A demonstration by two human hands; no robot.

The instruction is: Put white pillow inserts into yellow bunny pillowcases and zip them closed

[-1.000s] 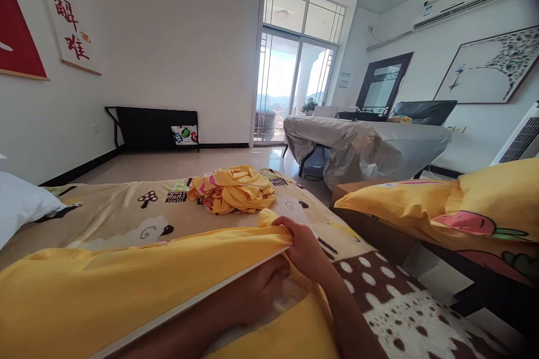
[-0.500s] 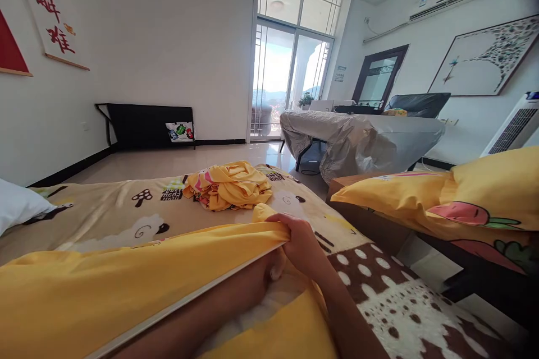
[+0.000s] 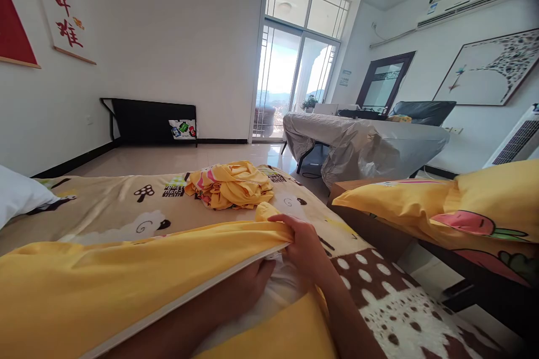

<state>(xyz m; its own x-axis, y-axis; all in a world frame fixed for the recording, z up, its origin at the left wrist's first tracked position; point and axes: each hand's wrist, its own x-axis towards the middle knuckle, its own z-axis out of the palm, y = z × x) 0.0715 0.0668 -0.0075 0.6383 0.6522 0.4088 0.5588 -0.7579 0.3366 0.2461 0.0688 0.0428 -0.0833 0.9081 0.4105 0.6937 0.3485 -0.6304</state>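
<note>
A yellow pillowcase (image 3: 138,269) stretches across the near part of the bed, its long opening edged with a pale strip. My right hand (image 3: 305,241) is closed on the case's far right end, thumb and fingers pinching the fabric. Through the opening reaches my left hand (image 3: 252,280), its fingers curled against white fabric (image 3: 275,280) inside; the case partly covers that hand and its fingertips are hidden. The white fabric looks like a pillow within the case. Another yellow flap (image 3: 273,331) of the case lies below my left forearm.
A crumpled yellow cloth (image 3: 231,185) lies on the patterned blanket (image 3: 118,202) beyond the case. At the left edge is a white pillow (image 3: 21,193). Yellow pillows (image 3: 488,196) rest on a brown cabinet at right. A plastic-covered table (image 3: 366,140) stands farther back.
My left hand has shifted slightly back and left inside the case, and its fingers look more curled. My right hand keeps its grip. The view has tilted a little.
</note>
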